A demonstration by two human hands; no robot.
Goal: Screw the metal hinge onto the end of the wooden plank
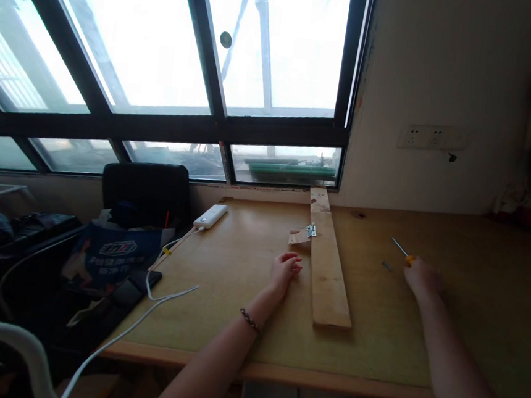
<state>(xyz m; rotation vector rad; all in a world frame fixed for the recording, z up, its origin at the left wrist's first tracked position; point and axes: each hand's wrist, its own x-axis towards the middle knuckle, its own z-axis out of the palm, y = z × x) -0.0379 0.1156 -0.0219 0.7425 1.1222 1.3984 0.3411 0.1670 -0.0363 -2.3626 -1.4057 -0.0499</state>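
1. The right hand point(421, 277) grips a screwdriver point(403, 250) with its shaft pointing toward the back edge of the counter point(240, 271).
2. A screw point(387, 265) lies just beside that hand.
3. The left hand point(285, 269) rests loosely curled and empty, near a plank point(328, 272).
4. A hinge point(311, 230) sits on the plank's left edge, near the back edge.

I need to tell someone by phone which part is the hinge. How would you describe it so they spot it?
On the wooden table, find the long plank running toward the window. The hinge sits on its left edge near the far end: small, silvery metal, unlike the brown scrap beside it.
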